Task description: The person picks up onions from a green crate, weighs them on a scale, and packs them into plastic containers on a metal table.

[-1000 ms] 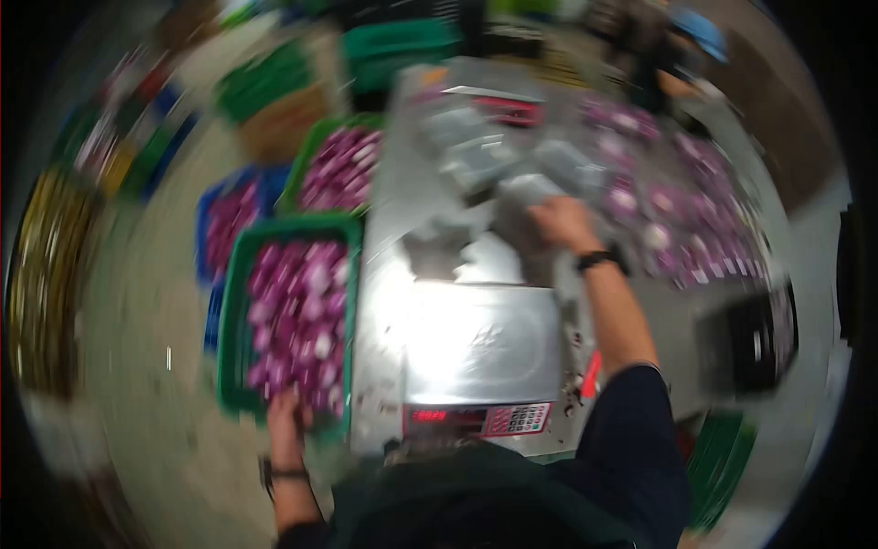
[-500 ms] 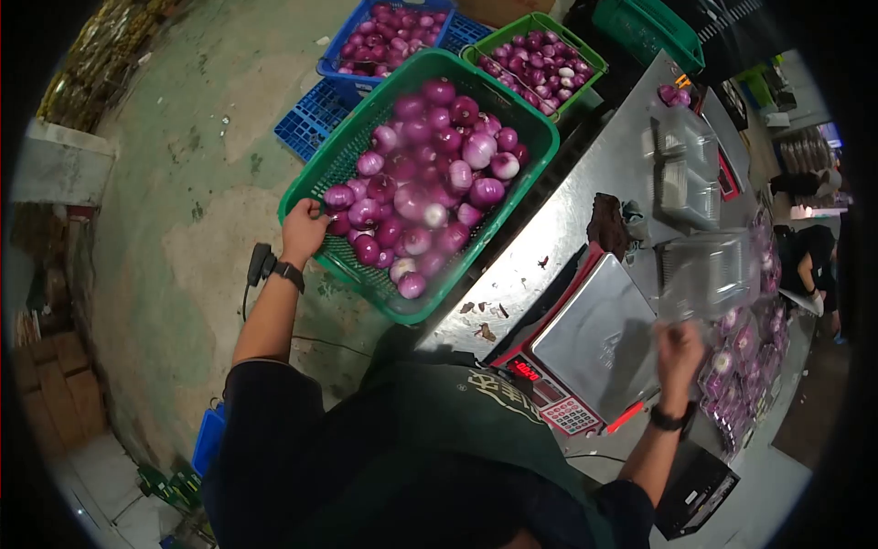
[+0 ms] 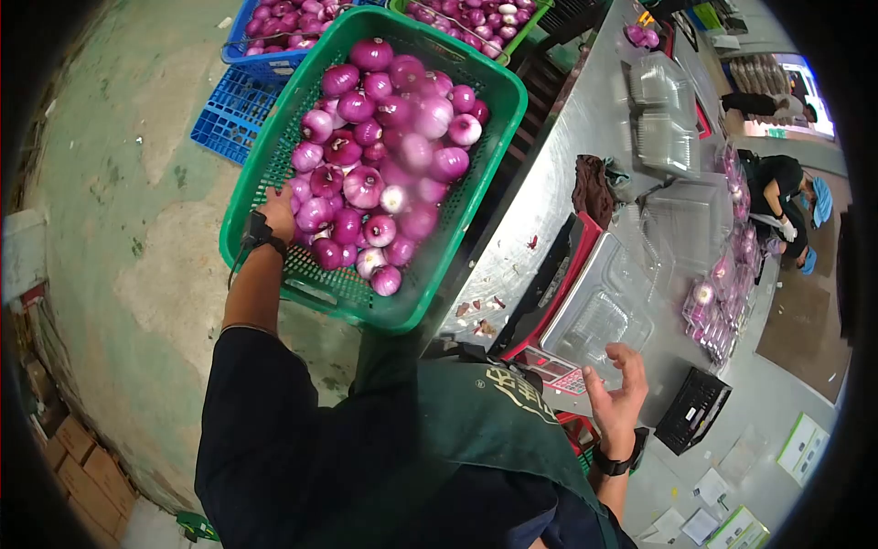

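Observation:
My left hand (image 3: 277, 215) reaches into the green basket (image 3: 240, 188) on its left side, fingertips right at the red onions (image 3: 363, 186) that fill it. Most of its fingers are hidden, and I cannot tell whether they grip an onion. A clear plastic clamshell container (image 3: 599, 320) lies opened out on the weighing scale (image 3: 560, 375). Beside it, over the scale's near end, my right hand (image 3: 622, 393) is open, thumb and fingers apart, holding nothing.
Stacked clear containers (image 3: 666, 142) stand on the metal table (image 3: 526, 215), with packed onions (image 3: 718, 293) farther right. A black box (image 3: 692, 412) sits at lower right. Behind the basket are a blue crate (image 3: 265, 64) and a light green crate (image 3: 501, 50). A co-worker (image 3: 777, 197) bends at far right.
My left hand has moved from the basket rim to the onions inside. My right hand has let go of a clear container, which now lies on the scale. The view has shifted.

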A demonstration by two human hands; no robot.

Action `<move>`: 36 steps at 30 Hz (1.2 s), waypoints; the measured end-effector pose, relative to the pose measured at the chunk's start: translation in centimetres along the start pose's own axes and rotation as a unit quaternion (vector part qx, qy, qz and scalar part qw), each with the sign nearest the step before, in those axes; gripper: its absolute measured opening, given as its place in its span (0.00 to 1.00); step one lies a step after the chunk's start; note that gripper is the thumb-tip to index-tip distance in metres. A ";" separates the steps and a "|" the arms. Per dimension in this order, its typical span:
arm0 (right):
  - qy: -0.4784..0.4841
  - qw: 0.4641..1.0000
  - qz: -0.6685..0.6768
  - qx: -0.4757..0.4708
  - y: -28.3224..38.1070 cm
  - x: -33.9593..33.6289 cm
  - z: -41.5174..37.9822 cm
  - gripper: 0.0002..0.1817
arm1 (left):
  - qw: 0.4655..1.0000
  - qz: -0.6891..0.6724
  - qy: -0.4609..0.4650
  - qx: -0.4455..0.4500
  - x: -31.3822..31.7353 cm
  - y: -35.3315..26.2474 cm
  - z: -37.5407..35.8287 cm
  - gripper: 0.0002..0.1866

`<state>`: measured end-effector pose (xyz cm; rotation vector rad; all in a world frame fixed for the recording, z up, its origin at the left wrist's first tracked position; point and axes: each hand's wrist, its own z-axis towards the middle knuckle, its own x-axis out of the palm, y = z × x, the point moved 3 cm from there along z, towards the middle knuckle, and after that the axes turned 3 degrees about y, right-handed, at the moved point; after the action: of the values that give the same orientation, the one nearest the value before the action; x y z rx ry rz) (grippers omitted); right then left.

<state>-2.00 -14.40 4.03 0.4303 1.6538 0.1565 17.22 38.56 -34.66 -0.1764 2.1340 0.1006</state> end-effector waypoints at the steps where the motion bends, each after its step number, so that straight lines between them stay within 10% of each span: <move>1: 0.000 1.000 -0.003 0.001 0.6 0.2 0.3 0.22 | 1.000 -0.018 0.023 -0.002 0.0 0.2 0.3 0.32; 5: -0.043 0.995 0.084 -0.028 3.8 1.7 2.4 0.21 | 0.967 -0.254 -0.022 0.008 -2.2 0.8 -0.5 0.35; 8: 0.002 0.986 0.160 -0.051 7.1 4.7 4.8 0.24 | 0.649 -0.724 0.230 0.036 -7.8 -5.1 -6.3 0.23; 13: 0.146 0.971 0.184 -0.054 11.7 9.0 8.0 0.51 | 0.430 -0.785 0.416 0.163 -13.0 -18.5 -17.6 0.27; 17: 0.174 0.954 0.226 -0.093 10.1 10.5 8.1 0.52 | 0.398 -0.715 0.501 0.282 -12.4 -24.2 -21.8 0.33; 20: 0.132 0.923 0.362 0.008 7.8 9.6 6.7 0.50 | 0.571 -0.623 0.496 0.197 -10.8 -22.7 -16.3 0.39; 25: 0.042 0.884 0.453 0.104 5.2 8.0 4.8 0.53 | 0.940 -0.323 0.067 0.081 1.6 -15.1 -4.1 0.31; 36: -0.016 0.851 0.505 0.146 2.4 5.8 3.8 0.57 | 0.978 -0.096 0.116 0.147 5.8 -17.4 -3.0 0.34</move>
<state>1.77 -10.70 -1.01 1.5105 1.2637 0.6737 14.53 20.43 -37.97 -0.2271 2.3200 -0.3632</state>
